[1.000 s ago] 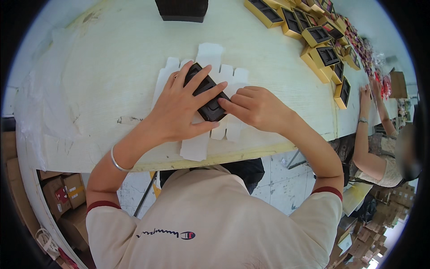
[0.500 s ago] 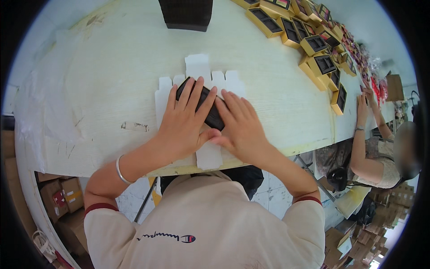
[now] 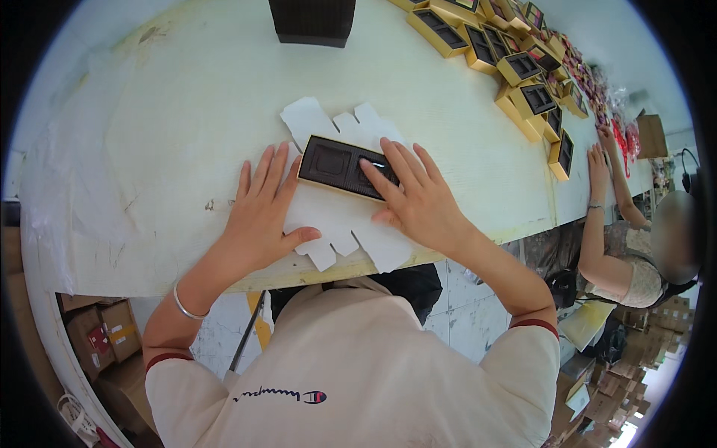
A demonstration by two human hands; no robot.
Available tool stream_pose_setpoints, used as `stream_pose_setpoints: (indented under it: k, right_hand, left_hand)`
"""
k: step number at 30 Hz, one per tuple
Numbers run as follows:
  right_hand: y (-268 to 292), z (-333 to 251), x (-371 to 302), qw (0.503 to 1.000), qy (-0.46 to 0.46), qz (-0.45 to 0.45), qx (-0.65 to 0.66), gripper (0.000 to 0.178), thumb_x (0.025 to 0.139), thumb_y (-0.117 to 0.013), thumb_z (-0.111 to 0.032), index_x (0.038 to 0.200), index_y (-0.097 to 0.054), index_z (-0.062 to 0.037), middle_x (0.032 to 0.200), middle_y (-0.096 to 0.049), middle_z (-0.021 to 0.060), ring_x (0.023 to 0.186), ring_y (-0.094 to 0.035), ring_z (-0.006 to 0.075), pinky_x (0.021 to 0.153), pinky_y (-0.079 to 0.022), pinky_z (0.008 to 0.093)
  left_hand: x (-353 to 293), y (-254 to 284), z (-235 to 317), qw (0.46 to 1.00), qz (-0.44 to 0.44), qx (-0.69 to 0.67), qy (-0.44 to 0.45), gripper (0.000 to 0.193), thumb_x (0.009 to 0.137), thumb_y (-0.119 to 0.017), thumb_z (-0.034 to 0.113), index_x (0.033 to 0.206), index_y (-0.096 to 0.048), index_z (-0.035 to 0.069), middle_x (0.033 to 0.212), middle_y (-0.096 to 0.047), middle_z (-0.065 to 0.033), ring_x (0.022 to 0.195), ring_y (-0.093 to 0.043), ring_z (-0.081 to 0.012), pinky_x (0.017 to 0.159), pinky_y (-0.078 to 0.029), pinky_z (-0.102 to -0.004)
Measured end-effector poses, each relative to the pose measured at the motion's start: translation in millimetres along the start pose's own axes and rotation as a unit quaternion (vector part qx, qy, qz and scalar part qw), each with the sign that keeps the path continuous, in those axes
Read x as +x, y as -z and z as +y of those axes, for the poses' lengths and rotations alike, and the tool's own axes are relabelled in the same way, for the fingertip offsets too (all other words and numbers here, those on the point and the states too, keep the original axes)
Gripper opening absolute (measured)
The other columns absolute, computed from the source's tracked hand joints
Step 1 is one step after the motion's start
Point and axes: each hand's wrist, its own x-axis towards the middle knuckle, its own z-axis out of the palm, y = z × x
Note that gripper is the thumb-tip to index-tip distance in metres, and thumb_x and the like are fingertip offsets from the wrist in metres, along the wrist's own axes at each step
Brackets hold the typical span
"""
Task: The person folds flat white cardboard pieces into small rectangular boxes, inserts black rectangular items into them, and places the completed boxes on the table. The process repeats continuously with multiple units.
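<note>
A shallow gold-edged box (image 3: 320,184) with a black two-compartment insert (image 3: 328,159) lies tilted on a flat white die-cut card sheet (image 3: 321,216). My left hand (image 3: 261,205) is open, fingers spread over the table and the sheet's left side. Its index fingertip comes close to the box's left end. My right hand (image 3: 426,198) spreads over the box's right end, partly hiding it. The right index finger reaches onto the insert's right compartment, while the thumb is near the box's near side.
A dark block-shaped container (image 3: 312,22) stands at the far middle of the table (image 3: 187,112). Many gold boxes with black inserts (image 3: 523,97) pile up at the far right. Clear plastic film (image 3: 63,194) covers the left side. Another person's hands (image 3: 601,157) work at the right.
The sheet and box have turned, and the box's long side now runs more crosswise. My left hand has come off the box toward the left; my right stays at its right end.
</note>
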Motion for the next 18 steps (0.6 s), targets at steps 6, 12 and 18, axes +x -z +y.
stream_pose_setpoints:
  k: [6,12,18]
  right_hand:
    - [10.0,69.7,7.1,0.993,-0.059,0.092,-0.042,0.059,0.075,-0.071,-0.019,0.131,-0.052,-0.0101,0.123,-0.052,0.0227,0.11,-0.052,0.0374,0.096,-0.042,0.0439]
    - [36.1,90.2,3.5,0.986,-0.117,0.112,-0.048,0.06,0.08,-0.071,-0.021,0.134,-0.049,-0.01,0.137,-0.046,0.0167,0.125,-0.043,0.0363,0.102,-0.038,0.0428]
    - [28.3,-29.8,-5.0,0.981,-0.013,-0.146,0.131,0.054,0.068,-0.079,-0.035,0.104,-0.061,-0.0003,0.112,-0.057,0.0166,0.099,-0.055,0.0326,0.083,-0.047,0.0402]
  left_hand:
    - [-16.8,8.5,16.1,0.999,0.019,0.025,0.013,0.097,0.073,-0.064,0.063,0.138,-0.036,-0.004,0.148,-0.025,-0.0252,0.137,-0.022,-0.0396,0.111,-0.014,-0.0576]
    - [-27.1,21.5,22.2,0.997,0.044,0.019,-0.067,0.086,0.061,-0.078,0.048,0.123,-0.051,-0.004,0.134,-0.043,-0.0189,0.124,-0.039,-0.0347,0.104,-0.028,-0.0509]
    - [-8.6,2.5,35.1,0.992,0.093,-0.053,-0.064,0.068,0.057,-0.082,0.039,0.103,-0.056,-0.003,0.105,-0.051,-0.0123,0.099,-0.051,-0.0297,0.08,-0.044,-0.0393]
